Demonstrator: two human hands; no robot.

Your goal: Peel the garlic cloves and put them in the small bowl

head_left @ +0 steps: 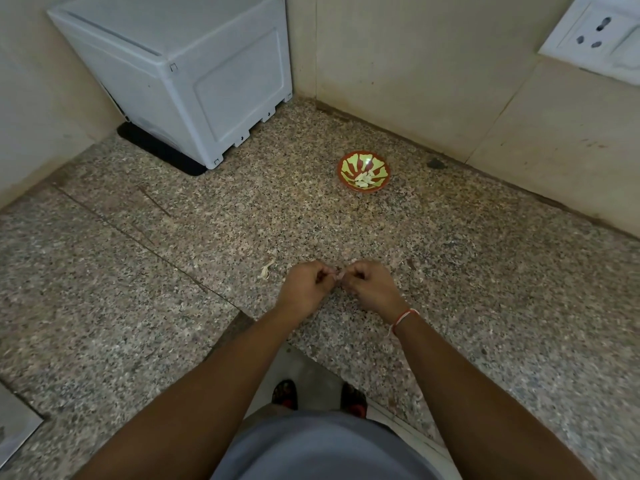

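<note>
Both hands are out over the speckled granite counter [450, 271], knuckles nearly meeting, and between them sits a single garlic clove [337, 274], mostly hidden by the fingers. The left hand [306, 285] has its fingers curled in, pinching the clove from its side, and the right hand [369, 284] mirrors it, fingertips curled and nipping the other end; a red and white thread [403, 318] circles the right wrist. How much skin is off the clove cannot be told, it is too small and too covered. Just left of the left hand, a pale scrap of garlic skin [266, 270] lies on the stone. Further back, well apart from the hands and near the back wall, stands the small bowl [363, 170], red-rimmed with a green and red pattern inside, and a little heap of pale peeled cloves [365, 180] rests in its bottom. At the far left corner a white plastic box [194, 74] sits on a dark mat [156, 150], and up at the right edge a white wall socket [595, 36] is fixed to the tiles.
</note>
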